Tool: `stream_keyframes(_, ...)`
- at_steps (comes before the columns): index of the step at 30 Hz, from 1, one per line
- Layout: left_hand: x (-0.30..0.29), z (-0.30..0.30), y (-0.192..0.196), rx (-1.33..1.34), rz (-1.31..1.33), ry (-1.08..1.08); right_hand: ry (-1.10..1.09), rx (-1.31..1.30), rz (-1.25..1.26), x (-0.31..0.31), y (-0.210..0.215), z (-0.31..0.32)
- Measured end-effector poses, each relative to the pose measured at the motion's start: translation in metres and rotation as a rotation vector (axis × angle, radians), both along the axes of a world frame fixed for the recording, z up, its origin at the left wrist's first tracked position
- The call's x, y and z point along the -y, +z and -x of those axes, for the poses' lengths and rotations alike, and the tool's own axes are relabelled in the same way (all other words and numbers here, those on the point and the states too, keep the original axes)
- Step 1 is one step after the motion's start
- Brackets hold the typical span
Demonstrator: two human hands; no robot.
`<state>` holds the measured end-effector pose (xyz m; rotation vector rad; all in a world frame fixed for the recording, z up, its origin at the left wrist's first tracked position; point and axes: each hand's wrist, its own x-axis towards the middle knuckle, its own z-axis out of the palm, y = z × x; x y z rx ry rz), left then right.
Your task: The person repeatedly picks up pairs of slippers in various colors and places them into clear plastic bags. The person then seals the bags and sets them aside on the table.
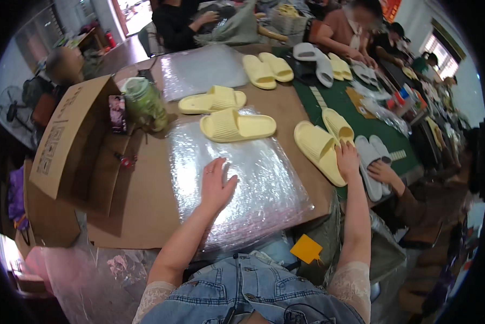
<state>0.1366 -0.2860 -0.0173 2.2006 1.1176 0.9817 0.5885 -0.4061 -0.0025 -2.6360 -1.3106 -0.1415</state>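
My left hand (pixel 217 186) hovers over or rests on a stack of clear plastic bags (pixel 242 183), fingers apart and holding nothing; a ring is on one finger. At the right, my right hand (pixel 348 160) has its fingers over the heel end of a yellow slipper (pixel 337 123). Beside it lies a second yellow slipper (pixel 319 151), toe pointing away. Above my left hand, a ribbed yellow slipper (pixel 226 125) lies sideways on the bags' far edge. Just behind it is its look-alike, another yellow slipper (pixel 207 101).
An open cardboard box (pixel 72 135) stands at the left, with a green-filled jar (pixel 144 102) next to it. Farther back are more bags (pixel 199 67) and yellow slippers (pixel 259 72). A co-worker's hand (pixel 384 174) touches grey slippers (pixel 367 162) at the right.
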Motion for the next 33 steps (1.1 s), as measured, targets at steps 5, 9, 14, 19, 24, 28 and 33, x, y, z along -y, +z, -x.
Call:
stream_keyframes(5,0.000,-0.001,0.001,-0.013,-0.016,-0.039,0.081,-0.185,-0.112,-0.009,0.006,0.022)
stream_keyframes(9,-0.001,0.001,-0.001,-0.015,-0.006,-0.036,0.269,-0.131,-0.063,-0.018,0.007,0.038)
stream_keyframes(14,-0.003,-0.001,-0.004,-0.010,-0.026,-0.028,0.057,0.083,-0.168,-0.050,-0.008,0.029)
stream_keyframes(19,-0.003,-0.001,-0.003,-0.017,-0.015,-0.023,-0.027,0.087,-0.005,-0.077,-0.005,0.020)
stream_keyframes(24,-0.005,0.001,-0.008,-0.008,-0.025,-0.011,0.017,0.032,-0.111,-0.073,-0.012,0.031)
stream_keyframes(28,-0.003,0.001,-0.005,-0.011,-0.029,-0.046,-0.008,-0.016,-0.121,-0.041,-0.011,0.075)
stream_keyframes(33,-0.004,0.003,-0.003,-0.089,-0.083,-0.089,0.041,-0.079,-0.118,0.011,0.004,0.125)
